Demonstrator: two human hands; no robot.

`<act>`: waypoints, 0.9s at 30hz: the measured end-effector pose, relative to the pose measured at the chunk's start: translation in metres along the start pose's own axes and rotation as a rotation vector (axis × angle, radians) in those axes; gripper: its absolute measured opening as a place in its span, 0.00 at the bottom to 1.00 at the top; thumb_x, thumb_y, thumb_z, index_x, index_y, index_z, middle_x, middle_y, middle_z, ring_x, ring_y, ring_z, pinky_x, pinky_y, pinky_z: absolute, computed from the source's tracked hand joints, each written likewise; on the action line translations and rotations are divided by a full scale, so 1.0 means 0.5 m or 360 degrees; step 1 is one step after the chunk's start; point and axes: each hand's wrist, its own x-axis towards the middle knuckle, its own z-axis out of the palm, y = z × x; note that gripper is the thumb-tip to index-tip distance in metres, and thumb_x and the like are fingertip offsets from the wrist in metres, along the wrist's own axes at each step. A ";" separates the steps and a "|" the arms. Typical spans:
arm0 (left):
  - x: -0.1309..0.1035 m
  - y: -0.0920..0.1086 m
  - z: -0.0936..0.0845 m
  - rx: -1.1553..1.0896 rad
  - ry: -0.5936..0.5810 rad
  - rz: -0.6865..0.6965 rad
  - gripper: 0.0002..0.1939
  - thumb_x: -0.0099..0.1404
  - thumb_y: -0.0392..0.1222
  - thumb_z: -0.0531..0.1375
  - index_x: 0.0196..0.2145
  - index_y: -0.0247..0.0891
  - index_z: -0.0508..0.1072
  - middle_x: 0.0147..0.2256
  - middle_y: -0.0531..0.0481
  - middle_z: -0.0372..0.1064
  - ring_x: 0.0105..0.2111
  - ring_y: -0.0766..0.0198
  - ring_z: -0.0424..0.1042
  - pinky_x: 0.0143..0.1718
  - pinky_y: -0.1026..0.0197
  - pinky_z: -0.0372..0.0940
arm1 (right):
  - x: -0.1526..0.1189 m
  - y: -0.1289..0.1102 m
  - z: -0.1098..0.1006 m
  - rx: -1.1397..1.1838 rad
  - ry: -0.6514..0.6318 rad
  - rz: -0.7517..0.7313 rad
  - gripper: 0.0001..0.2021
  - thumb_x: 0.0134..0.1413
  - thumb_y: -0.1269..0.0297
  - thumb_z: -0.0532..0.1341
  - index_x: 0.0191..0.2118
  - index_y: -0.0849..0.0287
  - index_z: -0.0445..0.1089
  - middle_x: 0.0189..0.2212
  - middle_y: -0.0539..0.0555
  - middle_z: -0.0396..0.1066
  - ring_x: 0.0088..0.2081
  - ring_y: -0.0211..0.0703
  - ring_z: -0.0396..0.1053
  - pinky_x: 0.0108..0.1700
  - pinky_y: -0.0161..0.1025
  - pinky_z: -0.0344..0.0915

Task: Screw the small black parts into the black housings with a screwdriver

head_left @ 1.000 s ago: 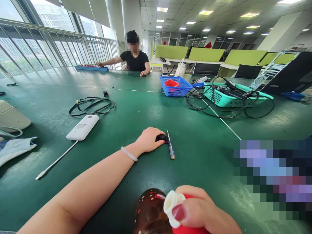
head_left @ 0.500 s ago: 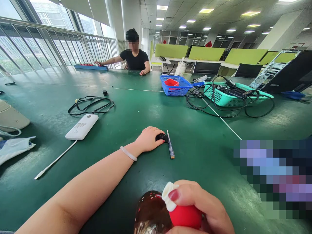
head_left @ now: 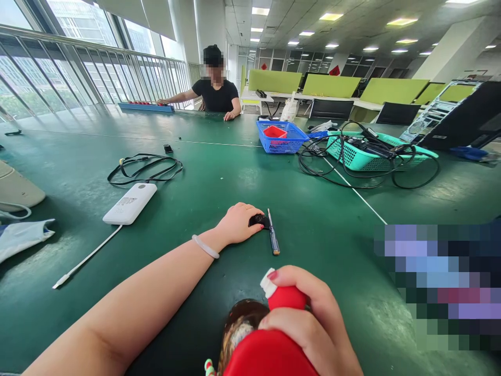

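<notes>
My left hand (head_left: 240,223) rests on the table with its fingers curled over a small black object (head_left: 258,221), mostly covered by them. Just right of it lies a screwdriver (head_left: 274,237) with a clear handle. At the bottom of the view my right hand (head_left: 313,318) grips a red piece with a white tip (head_left: 287,297), thumb or finger at the tip. A larger rounded red part (head_left: 270,357) sits below those fingers, cut off by the frame. Behind it shows a brown, shiny, cup-like vessel (head_left: 238,318); its lower part is out of view.
A white power bank (head_left: 130,203) with a white cable and a black cable coil (head_left: 144,169) lies left. Farther off stand a blue basket (head_left: 284,143) and a turquoise basket (head_left: 352,159) with black cables. Across the table a person (head_left: 215,94) reaches to a blue rack (head_left: 146,108).
My right hand has risen and turned with the red piece, and the larger red part has come into view. My left hand stays where it was.
</notes>
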 end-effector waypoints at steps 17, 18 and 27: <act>0.000 0.000 0.003 0.0000 0.0021 0.0008 0.19 0.64 0.49 0.59 0.51 0.44 0.72 0.51 0.48 0.72 0.53 0.51 0.66 0.57 0.47 0.61 | -0.023 0.043 0.014 0.0302 -0.0257 0.0420 0.24 0.39 0.67 0.70 0.46 0.54 0.66 0.57 0.61 0.57 0.44 0.49 0.72 0.39 0.39 0.75; 0.000 0.000 0.003 0.0000 0.0021 0.0006 0.19 0.64 0.49 0.59 0.51 0.44 0.72 0.51 0.48 0.72 0.53 0.51 0.66 0.57 0.47 0.61 | -0.024 0.045 0.014 0.0320 -0.0267 0.0437 0.27 0.37 0.66 0.71 0.47 0.54 0.66 0.58 0.61 0.57 0.44 0.50 0.72 0.38 0.40 0.75; 0.000 -0.001 0.001 0.0011 0.0026 0.0034 0.18 0.64 0.49 0.59 0.51 0.45 0.72 0.51 0.48 0.73 0.53 0.52 0.67 0.58 0.48 0.60 | -0.017 0.066 0.021 0.0376 -0.0284 0.0415 0.41 0.22 0.43 0.76 0.48 0.54 0.67 0.57 0.62 0.57 0.53 0.60 0.67 0.45 0.45 0.73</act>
